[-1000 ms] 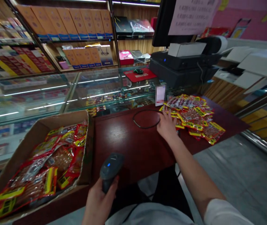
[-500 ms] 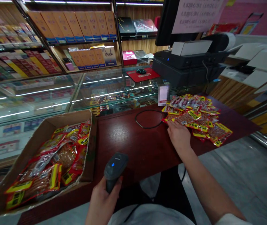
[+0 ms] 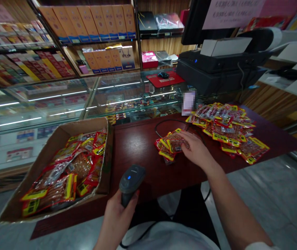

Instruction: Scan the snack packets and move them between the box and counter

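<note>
My left hand is wrapped round the handle of a dark grey barcode scanner, whose blue light is lit. On the dark red-brown counter, my right hand grips the right end of a few red and yellow snack packets; its fingertips lie over them and hide part of them. To the right of that hand lies a heap of similar packets. An open cardboard box on the left holds several more packets with brown, stick-shaped food inside.
A black cable loops behind the packets in my right hand. Beyond the counter stand a glass display case, a mouse on a red mat and a black till. Shelves of boxes line the back.
My right hand has come left from the edge of the heap, bringing a few snack packets to the middle of the counter. The left hand still holds the scanner. The view has shifted slightly.
</note>
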The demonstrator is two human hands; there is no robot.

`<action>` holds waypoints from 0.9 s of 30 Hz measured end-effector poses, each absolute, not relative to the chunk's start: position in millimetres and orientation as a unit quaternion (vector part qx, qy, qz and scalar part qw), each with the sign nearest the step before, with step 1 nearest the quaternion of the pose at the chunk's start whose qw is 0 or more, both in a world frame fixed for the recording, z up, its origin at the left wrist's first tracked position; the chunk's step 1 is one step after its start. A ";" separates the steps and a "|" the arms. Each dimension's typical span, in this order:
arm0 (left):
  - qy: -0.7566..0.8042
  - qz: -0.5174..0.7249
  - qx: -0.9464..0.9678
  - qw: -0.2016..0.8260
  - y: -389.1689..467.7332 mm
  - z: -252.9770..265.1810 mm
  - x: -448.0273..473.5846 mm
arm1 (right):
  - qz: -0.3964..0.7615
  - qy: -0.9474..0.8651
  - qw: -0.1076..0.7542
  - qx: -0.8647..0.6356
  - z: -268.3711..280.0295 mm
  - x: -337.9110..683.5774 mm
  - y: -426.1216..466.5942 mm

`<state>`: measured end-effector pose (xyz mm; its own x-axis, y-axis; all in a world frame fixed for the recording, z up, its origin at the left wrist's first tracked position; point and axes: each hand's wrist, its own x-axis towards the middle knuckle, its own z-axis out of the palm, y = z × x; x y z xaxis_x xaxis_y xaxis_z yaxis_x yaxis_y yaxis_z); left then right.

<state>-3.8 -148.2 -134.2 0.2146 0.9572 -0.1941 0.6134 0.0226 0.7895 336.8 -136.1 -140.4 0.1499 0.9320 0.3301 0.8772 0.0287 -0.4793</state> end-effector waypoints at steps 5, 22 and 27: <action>0.578 0.214 0.668 0.416 -150.4 -134.1 -3.9 | 0.092 -0.680 0.135 -0.715 -145.6 375.6 -132.0; 0.596 0.248 0.686 0.336 -161.0 -108.4 -16.4 | 0.125 -0.704 0.289 -0.637 -105.7 254.4 -85.1; 0.601 0.254 0.678 0.339 -160.4 -107.4 -20.1 | 0.114 -0.719 0.259 -0.635 -111.6 254.1 -81.1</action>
<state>-20.1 -160.4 -107.4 0.1491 0.9868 -0.0630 0.6415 -0.0481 0.7656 254.1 -81.1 -111.6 -0.0594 0.9716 0.2289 0.8538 0.1682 -0.4927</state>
